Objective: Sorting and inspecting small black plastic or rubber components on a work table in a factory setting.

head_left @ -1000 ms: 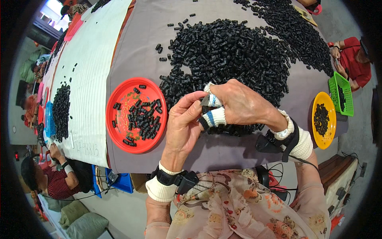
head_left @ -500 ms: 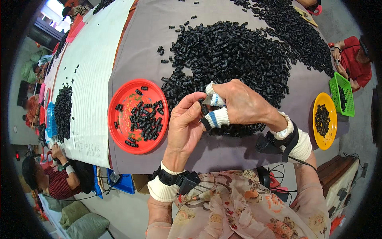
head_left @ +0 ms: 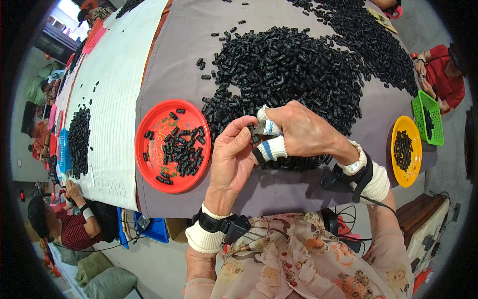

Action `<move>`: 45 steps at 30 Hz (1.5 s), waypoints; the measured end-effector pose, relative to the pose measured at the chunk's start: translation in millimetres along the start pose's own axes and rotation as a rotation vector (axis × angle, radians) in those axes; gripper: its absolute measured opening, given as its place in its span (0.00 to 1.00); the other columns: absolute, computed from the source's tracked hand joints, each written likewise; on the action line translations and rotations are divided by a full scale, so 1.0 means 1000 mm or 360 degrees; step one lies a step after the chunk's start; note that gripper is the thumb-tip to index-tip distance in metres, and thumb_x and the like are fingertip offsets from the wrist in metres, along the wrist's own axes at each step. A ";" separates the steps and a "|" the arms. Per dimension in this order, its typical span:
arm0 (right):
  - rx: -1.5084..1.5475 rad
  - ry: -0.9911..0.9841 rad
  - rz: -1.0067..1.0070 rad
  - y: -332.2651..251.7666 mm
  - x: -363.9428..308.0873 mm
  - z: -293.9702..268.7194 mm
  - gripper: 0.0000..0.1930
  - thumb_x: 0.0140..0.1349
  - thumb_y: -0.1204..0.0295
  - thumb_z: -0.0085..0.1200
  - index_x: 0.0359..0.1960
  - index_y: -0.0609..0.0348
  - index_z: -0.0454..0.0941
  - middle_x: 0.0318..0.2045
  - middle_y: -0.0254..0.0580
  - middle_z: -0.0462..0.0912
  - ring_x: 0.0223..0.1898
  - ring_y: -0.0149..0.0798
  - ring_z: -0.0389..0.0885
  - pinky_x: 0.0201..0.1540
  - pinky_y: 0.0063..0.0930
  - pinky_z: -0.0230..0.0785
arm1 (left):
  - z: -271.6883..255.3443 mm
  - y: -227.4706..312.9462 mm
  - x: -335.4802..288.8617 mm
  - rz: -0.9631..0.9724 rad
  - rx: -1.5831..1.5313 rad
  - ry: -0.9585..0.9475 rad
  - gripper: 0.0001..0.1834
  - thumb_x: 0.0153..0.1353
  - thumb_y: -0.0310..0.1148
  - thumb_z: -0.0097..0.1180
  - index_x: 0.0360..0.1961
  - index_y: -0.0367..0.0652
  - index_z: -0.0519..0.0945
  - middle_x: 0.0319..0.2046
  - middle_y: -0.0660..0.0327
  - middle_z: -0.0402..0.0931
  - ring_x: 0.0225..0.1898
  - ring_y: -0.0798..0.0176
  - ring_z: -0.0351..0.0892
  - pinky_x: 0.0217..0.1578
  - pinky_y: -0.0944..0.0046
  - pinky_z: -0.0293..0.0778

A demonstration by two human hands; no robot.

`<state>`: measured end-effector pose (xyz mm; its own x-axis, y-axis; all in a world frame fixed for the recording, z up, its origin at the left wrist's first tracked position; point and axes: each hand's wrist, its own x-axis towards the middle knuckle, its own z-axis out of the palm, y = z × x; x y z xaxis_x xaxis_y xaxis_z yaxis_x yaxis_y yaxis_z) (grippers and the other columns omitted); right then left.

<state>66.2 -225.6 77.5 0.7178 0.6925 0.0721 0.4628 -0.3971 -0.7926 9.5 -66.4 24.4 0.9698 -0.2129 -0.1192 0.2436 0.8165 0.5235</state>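
Between the thumb and fingers of my left hand (head_left: 230,157) is a small black cylindrical plastic piece (head_left: 252,133). My right hand (head_left: 311,128) is closed against it from the right, its thumb and a finger wrapped in white knitted finger sleeves (head_left: 273,148) with blue stripes. Whatever its fingertips grip is hidden now; a thin metal blade showed there in the earlier frame. Both hands are above the near edge of a large heap of similar black pieces (head_left: 294,70). Left of my left hand stands a red plate (head_left: 191,110) with many such pieces on it.
To the right are a yellow plate (head_left: 411,174) and a green basket (head_left: 436,137), both holding black pieces. A person in red (head_left: 445,74) works beyond them. On the left, a white-covered table (head_left: 119,99) bears another heap and a blue basket (head_left: 65,152); a person in stripes (head_left: 77,226) sits there.
The right fingertips have turned slightly, and the blade that showed between them is no longer visible. The left hand keeps the black piece in nearly the same place.
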 end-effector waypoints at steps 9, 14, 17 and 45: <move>0.0134 0.0134 0.0116 0.001 0.007 0.005 0.18 0.41 0.63 0.62 0.22 0.68 0.72 0.17 0.51 0.75 0.21 0.45 0.77 0.26 0.33 0.67 | -0.002 0.010 -0.004 0.0233 0.0476 0.0272 0.11 0.54 0.22 0.53 0.40 0.34 0.74 0.30 0.61 0.74 0.30 0.71 0.74 0.33 0.69 0.73; 0.0153 0.0256 0.0276 0.006 0.008 -0.002 0.17 0.42 0.63 0.62 0.23 0.66 0.72 0.15 0.44 0.73 0.18 0.37 0.70 0.25 0.30 0.65 | -0.020 0.022 -0.011 0.0345 0.0371 0.0302 0.10 0.54 0.25 0.52 0.39 0.35 0.74 0.27 0.59 0.73 0.28 0.66 0.71 0.30 0.65 0.71; 0.0231 0.0203 0.0354 0.015 0.007 0.002 0.18 0.42 0.62 0.63 0.22 0.66 0.71 0.14 0.42 0.71 0.17 0.36 0.68 0.24 0.30 0.63 | -0.025 0.030 -0.014 0.0386 0.0396 0.0371 0.10 0.56 0.26 0.52 0.40 0.35 0.74 0.27 0.59 0.73 0.27 0.67 0.70 0.30 0.64 0.70; 0.0054 -0.0079 0.0029 -0.004 0.012 0.017 0.21 0.43 0.60 0.62 0.22 0.68 0.70 0.17 0.54 0.74 0.20 0.53 0.76 0.24 0.37 0.65 | 0.003 0.014 -0.015 0.0212 0.0468 0.0220 0.11 0.60 0.27 0.50 0.42 0.33 0.73 0.34 0.60 0.76 0.32 0.71 0.77 0.33 0.72 0.76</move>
<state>64.5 -205.4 70.8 0.6987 0.7148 0.0277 0.4311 -0.3898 -0.8138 -1.1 -53.4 36.6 0.9904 -0.0239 -0.1365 0.1202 0.6381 0.7605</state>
